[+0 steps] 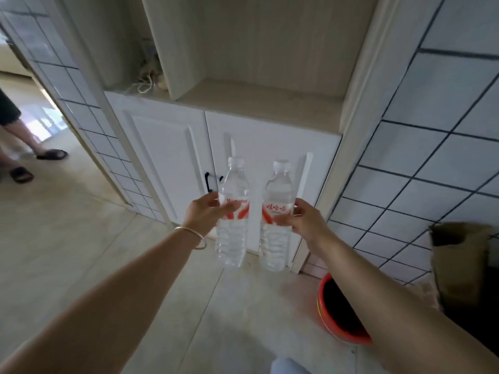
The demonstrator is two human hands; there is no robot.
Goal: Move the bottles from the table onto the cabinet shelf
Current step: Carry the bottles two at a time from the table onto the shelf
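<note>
Below the pale wooden cabinet shelf [259,103], still bare: two clear plastic water bottles, left bottle [232,211] gripped in left hand [205,209], right bottle [276,214] in right hand [302,220], upright, neither yet placed

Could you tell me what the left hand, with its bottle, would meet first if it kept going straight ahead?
Probably the white cabinet door below the open shelf. The left hand holds its water bottle upright in front of the doors, lower than the shelf, though depth is hard to judge here.
</note>
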